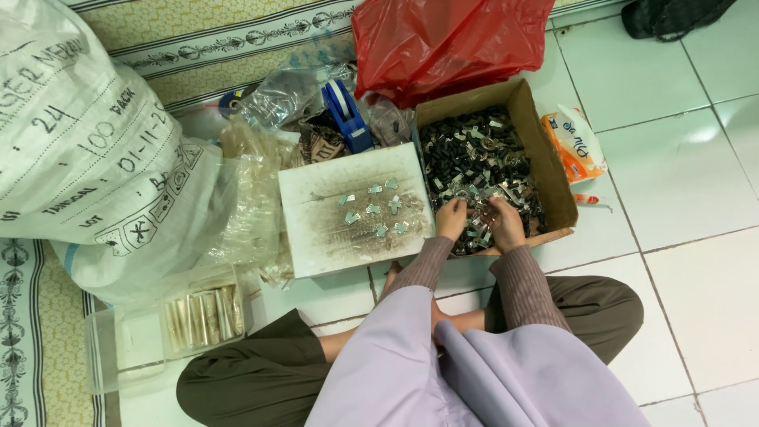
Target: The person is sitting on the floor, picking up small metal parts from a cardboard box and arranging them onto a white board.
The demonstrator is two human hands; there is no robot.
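Observation:
I sit cross-legged on a tiled floor. Both hands reach into a cardboard box [545, 150] filled with several small metal and black parts [474, 154]. My left hand [451, 218] rests at the box's near edge with fingers curled into the parts. My right hand [504, 224] lies beside it, fingers bent over the parts; whether either hand holds a piece is hidden. Left of the box lies a smudged white board [316, 237] with several small silver cross-shaped pieces [375, 209] laid out on it.
A large white woven sack [87, 150] stands at the left, a red plastic bag [451, 39] behind the box. A blue tape dispenser [345, 115], crumpled clear bags [253, 190], a clear plastic container [198, 316] of packets and an orange-white pouch [575, 142] lie around.

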